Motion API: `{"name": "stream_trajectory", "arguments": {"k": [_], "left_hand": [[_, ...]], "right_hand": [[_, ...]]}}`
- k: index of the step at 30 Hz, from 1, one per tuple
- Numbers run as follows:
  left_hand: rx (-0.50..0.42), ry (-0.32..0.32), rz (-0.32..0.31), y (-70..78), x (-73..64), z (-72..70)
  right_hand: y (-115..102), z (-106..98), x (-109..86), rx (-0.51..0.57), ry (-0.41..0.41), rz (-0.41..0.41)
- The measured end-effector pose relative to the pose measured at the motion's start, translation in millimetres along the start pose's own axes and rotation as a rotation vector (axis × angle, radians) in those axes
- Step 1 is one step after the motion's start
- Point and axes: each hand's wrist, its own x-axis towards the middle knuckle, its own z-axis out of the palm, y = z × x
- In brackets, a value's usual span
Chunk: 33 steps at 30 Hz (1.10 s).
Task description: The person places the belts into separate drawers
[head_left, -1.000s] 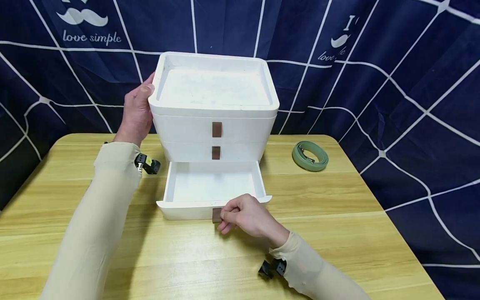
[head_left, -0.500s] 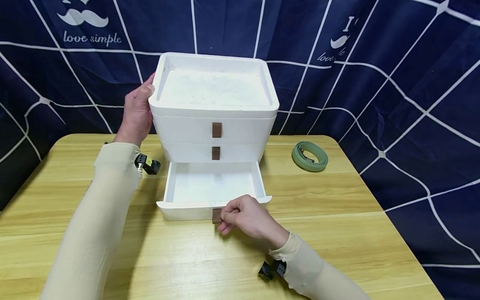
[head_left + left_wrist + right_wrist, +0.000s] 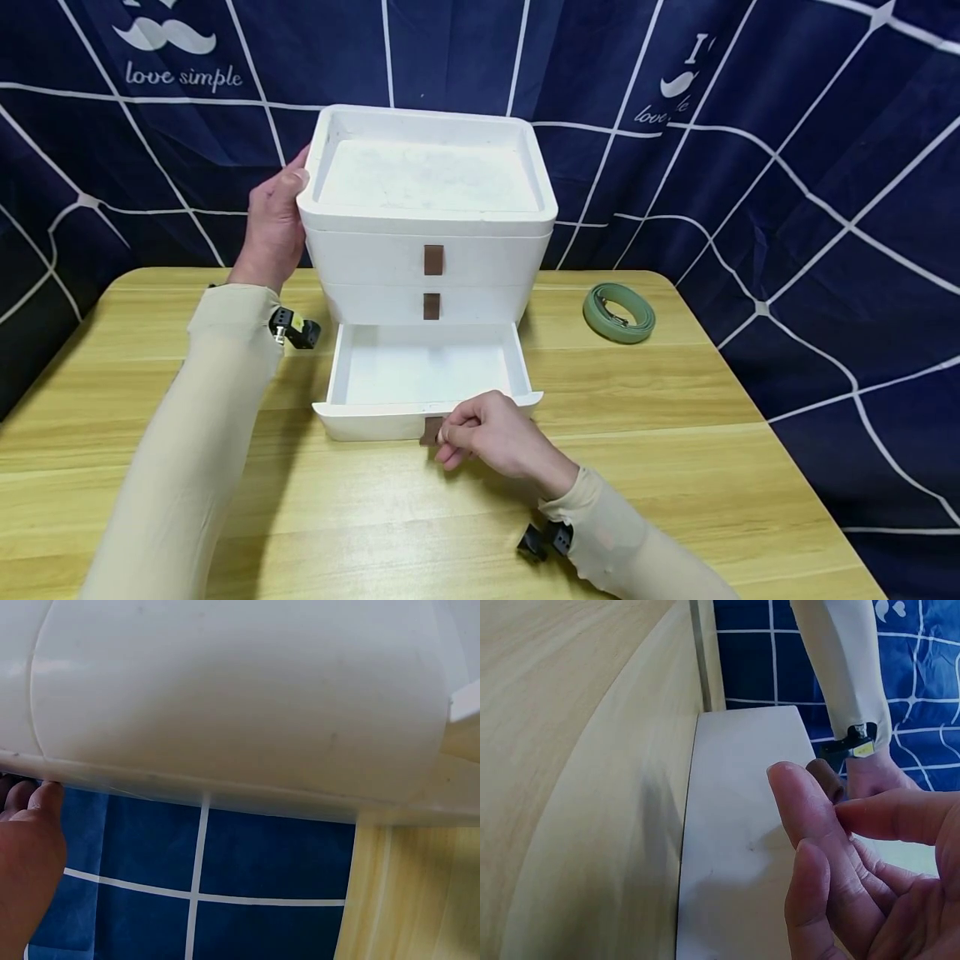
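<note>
A white drawer unit with a rimmed top stands at the back of the table. Its bottom drawer is pulled out, and I see nothing inside. My left hand holds the unit's upper left side, thumb at the rim; in the left wrist view that hand shows at the corner, its fingertips partly hidden. Between thumb and fingers my right hand pinches the brown pull tab on the bottom drawer's front. The right wrist view shows this tab mostly covered by the fingers.
A coiled green strap with metal clips lies on the wooden table, right of the unit. Two more brown tabs, an upper one and a lower one, hang on the shut drawers. A blue curtain surrounds the table's back and sides.
The brown tab in my right hand has swung slightly to the left. Both hands, the unit and the pulled-out drawer stay in place.
</note>
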Motion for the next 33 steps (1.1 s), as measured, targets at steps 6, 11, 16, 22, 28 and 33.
{"name": "stream_trajectory", "arguments": {"k": [6,11,16,22,28,33], "left_hand": [[-0.008,0.008,0.003,-0.2,-0.2,-0.9],[0.005,0.004,0.002,-0.6,-1.0,-1.8],[0.006,-0.003,0.007,-0.2,-1.7,-1.2],[0.020,-0.009,0.003,1.0,-1.6,0.1],[0.031,-0.011,0.007,0.2,-2.6,-0.8],[0.040,-0.009,0.011,0.3,-2.9,-0.7]], "right_hand": [[-0.7,0.7,-1.2,-0.021,0.010,0.012],[2.5,-0.1,-0.9,-0.021,0.016,0.012],[6.1,-6.9,-4.1,-0.116,0.025,-0.013],[4.5,-26.5,-14.4,-0.257,0.054,-0.026],[3.4,-54.3,-25.4,-0.243,0.086,0.012],[3.7,-87.0,-33.6,-0.247,0.153,0.028]]}}
